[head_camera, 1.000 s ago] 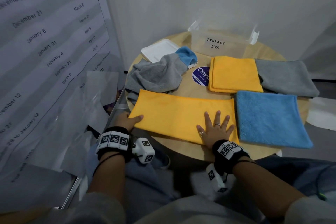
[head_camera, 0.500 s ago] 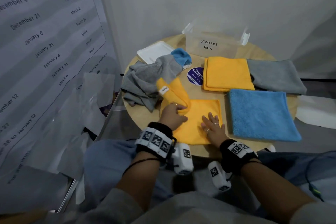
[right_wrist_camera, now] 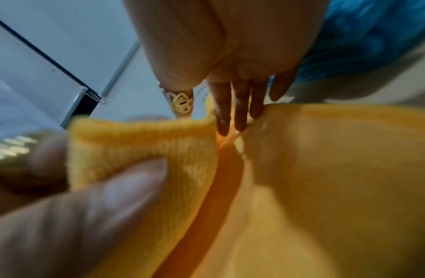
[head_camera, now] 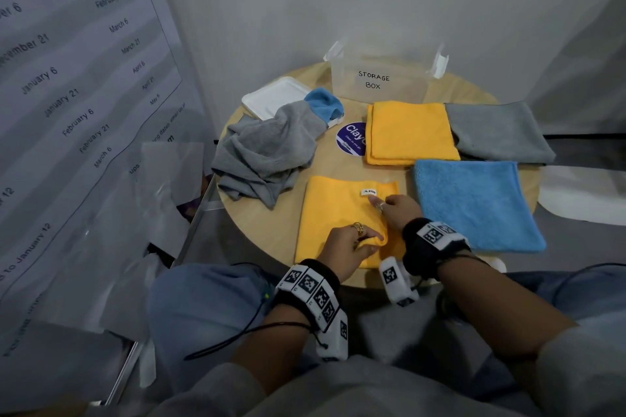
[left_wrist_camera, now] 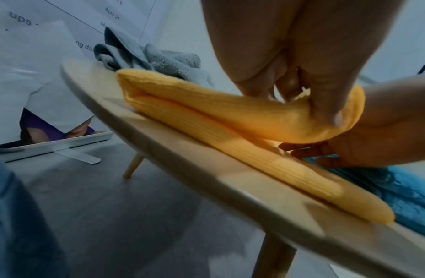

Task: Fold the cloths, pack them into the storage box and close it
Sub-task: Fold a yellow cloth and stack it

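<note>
Table (head_camera: 271, 240) — yellow cloth (head_camera: 335, 213) folded square.

The clear storage box (head_camera: 379, 85) bore a handwritten "STORAGE BOX". A round purple sticker (head_camera: 350, 139) on the table read "Clay". The wall poster (head_camera: 84, 78) listed dates: "February 6", "March 6", "January 6", "April 21".
</note>
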`<state>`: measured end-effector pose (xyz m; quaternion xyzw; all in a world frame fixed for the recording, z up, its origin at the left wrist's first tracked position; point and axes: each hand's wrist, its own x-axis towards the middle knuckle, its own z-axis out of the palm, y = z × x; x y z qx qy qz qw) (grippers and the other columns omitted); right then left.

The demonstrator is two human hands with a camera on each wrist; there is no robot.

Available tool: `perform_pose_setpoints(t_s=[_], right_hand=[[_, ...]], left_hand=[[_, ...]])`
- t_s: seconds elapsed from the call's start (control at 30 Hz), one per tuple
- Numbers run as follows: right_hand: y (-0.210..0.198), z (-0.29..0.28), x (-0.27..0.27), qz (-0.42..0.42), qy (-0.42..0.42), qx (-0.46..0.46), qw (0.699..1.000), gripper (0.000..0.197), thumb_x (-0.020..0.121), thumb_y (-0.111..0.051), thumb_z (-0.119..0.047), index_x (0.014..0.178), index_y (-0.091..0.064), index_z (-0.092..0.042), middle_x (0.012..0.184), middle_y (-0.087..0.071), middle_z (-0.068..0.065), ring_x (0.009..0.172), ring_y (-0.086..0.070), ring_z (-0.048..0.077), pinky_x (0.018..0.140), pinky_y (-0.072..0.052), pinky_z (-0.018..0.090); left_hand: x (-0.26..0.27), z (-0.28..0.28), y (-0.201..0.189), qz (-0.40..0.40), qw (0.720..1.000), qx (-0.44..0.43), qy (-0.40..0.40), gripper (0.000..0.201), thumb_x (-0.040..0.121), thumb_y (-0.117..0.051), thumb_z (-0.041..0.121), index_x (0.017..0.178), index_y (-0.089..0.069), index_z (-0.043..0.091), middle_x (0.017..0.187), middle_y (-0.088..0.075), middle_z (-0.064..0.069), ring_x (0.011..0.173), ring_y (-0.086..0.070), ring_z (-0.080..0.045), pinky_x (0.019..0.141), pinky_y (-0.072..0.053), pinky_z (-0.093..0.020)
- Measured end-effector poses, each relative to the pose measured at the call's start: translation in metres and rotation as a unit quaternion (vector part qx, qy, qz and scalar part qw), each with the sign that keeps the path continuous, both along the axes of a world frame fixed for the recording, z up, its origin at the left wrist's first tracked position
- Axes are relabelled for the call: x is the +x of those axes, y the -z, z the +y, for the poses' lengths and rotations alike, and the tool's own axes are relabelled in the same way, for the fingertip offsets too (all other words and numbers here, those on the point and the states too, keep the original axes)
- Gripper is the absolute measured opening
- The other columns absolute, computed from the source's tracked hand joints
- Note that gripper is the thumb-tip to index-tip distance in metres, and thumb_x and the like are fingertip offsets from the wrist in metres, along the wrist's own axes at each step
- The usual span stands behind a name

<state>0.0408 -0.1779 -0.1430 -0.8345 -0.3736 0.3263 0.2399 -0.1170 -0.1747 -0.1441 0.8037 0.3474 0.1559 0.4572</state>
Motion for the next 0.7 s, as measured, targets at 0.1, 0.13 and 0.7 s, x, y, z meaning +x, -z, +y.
perform_pose_setpoints(t_s=[0.1,0.13,0.7], right_hand=[[0.001,0.017,0.008,-0.035,0.029,-0.010,0.999,0.040,0.093,-0.053,-0.033,0.062,-0.043,-0.011,0.073,-0.051,0.012,0.079,-0.051,0.027,0.067,-0.037,0.030],[-0.001,0.020,0.011,-0.030,0.042,-0.002,0.999,0.034,0.094,-0.052,-0.030,0.068,-0.049,-0.009,0.077,-0.053,0.013,0.085,-0.054,0.030,0.070,-0.037,0.030],[0.001,0.020,0.026,0.038,0.091,-0.111,0.989,0.046,0.103,-0.029,-0.028,0.136,-0.041,0.002,0.137,-0.047,0.022,0.124,-0.047,0.036,0.100,-0.040,0.038]], left_hand=[[0.001,0.000,0.000,0.001,0.998,0.065,-0.004,0.022,0.086,-0.063,0.010,0.107,-0.068,0.013,0.105,-0.065,-0.001,0.088,-0.053,-0.002,0.070,-0.035,0.001],[0.001,0.001,0.002,0.020,0.996,0.081,-0.014,0.024,0.086,-0.063,0.009,0.108,-0.066,0.015,0.106,-0.061,0.000,0.085,-0.051,-0.004,0.071,-0.039,-0.004],[0.001,0.009,0.017,0.148,0.981,0.094,0.081,0.014,0.078,-0.066,0.006,0.092,-0.067,0.009,0.091,-0.056,-0.002,0.091,-0.056,-0.017,0.078,-0.041,-0.023]])
